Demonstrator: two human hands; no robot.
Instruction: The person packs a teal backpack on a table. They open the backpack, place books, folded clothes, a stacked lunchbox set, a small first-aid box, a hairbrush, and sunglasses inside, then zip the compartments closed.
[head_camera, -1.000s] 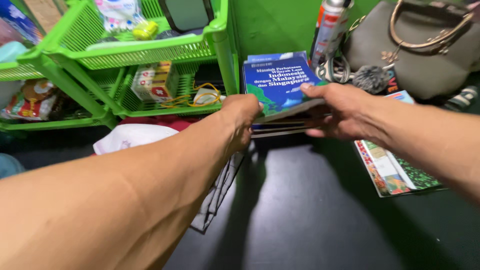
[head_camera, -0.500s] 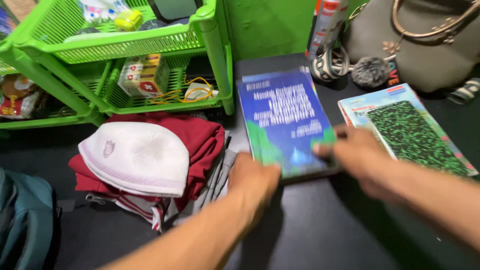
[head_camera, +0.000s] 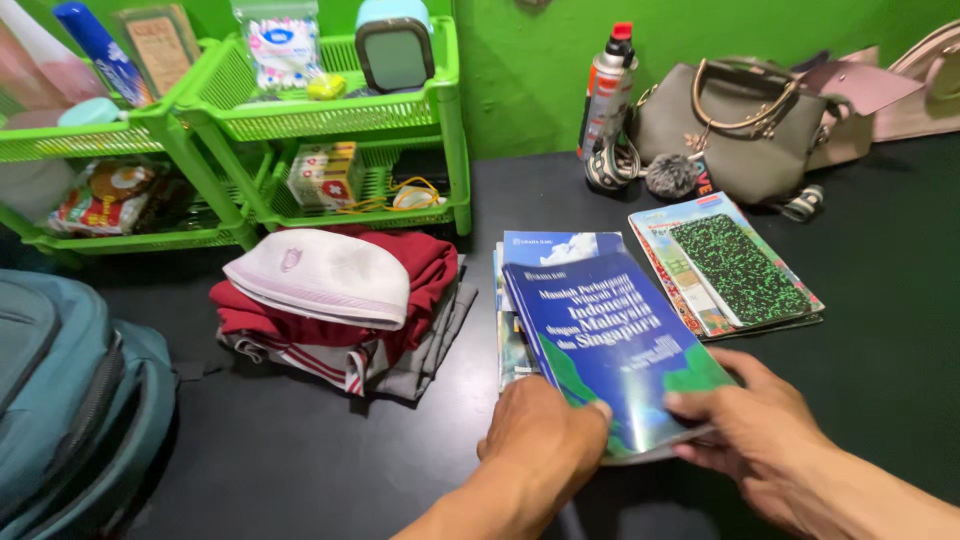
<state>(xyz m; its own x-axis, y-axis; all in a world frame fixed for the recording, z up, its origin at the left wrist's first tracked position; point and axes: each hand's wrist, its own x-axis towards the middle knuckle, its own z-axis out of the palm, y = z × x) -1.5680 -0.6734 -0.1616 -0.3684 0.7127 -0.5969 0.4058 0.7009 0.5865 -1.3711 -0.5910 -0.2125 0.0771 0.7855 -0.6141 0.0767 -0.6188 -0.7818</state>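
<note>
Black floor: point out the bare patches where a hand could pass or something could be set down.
Bare floor lies right of the green-patterned book, below the grey handbag. Another patch lies between the folded clothes, the teal backpack and the left hand. It is crowded around the blue book and along the green rack.

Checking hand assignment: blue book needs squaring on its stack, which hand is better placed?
Probably right. The right hand already grips the blue book at its near corner, thumb on the cover; the left hand only rests at its near edge.
</note>
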